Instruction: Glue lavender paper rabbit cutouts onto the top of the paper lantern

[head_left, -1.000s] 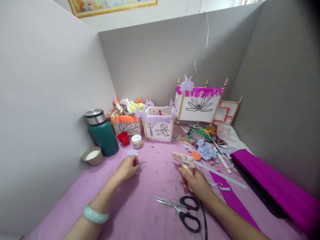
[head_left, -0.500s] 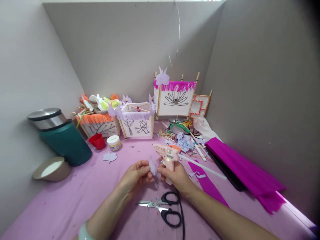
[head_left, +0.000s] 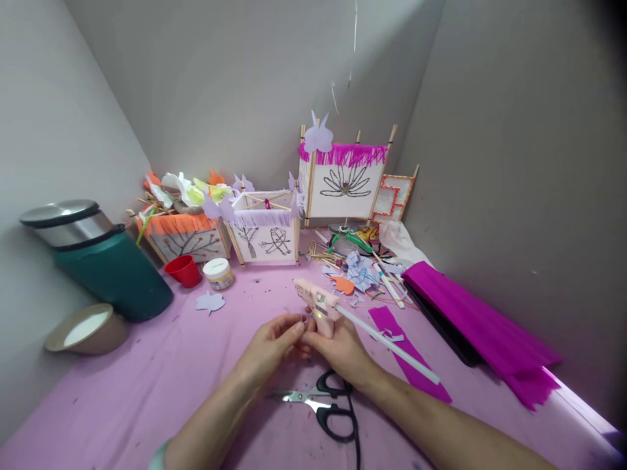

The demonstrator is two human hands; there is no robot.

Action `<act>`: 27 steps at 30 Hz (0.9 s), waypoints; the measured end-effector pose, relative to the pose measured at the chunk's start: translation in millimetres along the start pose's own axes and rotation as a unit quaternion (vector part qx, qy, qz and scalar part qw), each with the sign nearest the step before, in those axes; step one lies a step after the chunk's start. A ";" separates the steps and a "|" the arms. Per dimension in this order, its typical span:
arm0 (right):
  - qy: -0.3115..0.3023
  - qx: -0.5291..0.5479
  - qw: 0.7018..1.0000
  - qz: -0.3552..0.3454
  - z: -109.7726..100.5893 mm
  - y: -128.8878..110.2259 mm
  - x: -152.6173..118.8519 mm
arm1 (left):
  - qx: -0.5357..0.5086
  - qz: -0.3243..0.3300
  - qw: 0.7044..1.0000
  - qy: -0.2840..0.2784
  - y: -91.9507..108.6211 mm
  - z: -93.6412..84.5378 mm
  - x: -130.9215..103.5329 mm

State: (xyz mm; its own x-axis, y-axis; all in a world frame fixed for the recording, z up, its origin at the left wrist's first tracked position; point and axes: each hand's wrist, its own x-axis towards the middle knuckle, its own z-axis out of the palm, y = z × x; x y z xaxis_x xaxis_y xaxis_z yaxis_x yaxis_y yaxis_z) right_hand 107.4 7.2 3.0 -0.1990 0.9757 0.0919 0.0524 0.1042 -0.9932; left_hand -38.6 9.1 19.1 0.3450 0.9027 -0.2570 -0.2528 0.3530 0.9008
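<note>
My right hand (head_left: 340,343) is wrapped round the handle of a pale pink glue gun (head_left: 318,307), whose nozzle points to the upper left and whose long clear glue stick (head_left: 392,346) sticks out to the lower right. Close beside it, touching or nearly so, my left hand (head_left: 279,339) is pinched closed; what it holds is mostly hidden by the fingers. Black-handled scissors (head_left: 326,405) lie below the hands, with the gun's black cord (head_left: 357,434) over their handles. A lilac paper cutout (head_left: 210,302) lies to the left.
Paper lanterns with lilac (head_left: 267,241), orange (head_left: 189,241) and magenta (head_left: 343,189) fringes stand behind. At left are a green bottle (head_left: 115,267), a bowl (head_left: 112,336), a red cup (head_left: 183,271) and a white jar (head_left: 218,273). Magenta paper (head_left: 470,313) lies at right.
My hands have come together, and the lilac paper piece in my left hand has gone mostly out of sight. The glue gun has tilted, its glue stick now slanting down more steeply. The view has shifted slightly.
</note>
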 end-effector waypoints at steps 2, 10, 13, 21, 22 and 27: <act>0.000 0.002 1.000 0.005 0.2 0.6 -0.6 | -0.026 -0.011 1.000 0.000 0.8 1.2 -0.9; 0.012 0.014 1.000 -0.012 -2.5 6.0 1.2 | -0.066 -0.022 0.997 -0.014 0.9 -2.1 -4.7; 0.030 -0.002 0.999 -0.022 -4.0 10.6 2.6 | -0.065 -0.020 0.998 -0.019 0.5 -3.6 -4.7; 0.043 -0.021 0.999 -0.004 -2.5 12.5 2.5 | -0.053 -0.015 0.998 -0.008 1.1 -4.7 -6.1; 0.035 -0.022 0.999 -0.004 -2.5 9.6 1.7 | -0.047 -0.010 0.999 -0.006 0.5 -5.0 -6.1; 0.004 -0.015 0.999 -0.033 -1.9 -6.8 -3.2 | -0.030 0.014 0.999 0.021 -1.7 -4.9 -5.0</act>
State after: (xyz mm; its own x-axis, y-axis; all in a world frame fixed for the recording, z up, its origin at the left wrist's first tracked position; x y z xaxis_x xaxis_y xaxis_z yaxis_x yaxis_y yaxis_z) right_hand 109.5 3.7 9.7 -0.1947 0.9682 0.1573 0.0688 0.1735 -0.9824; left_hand -44.3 5.2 17.2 0.3000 0.9212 -0.2478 -0.3153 0.3409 0.8856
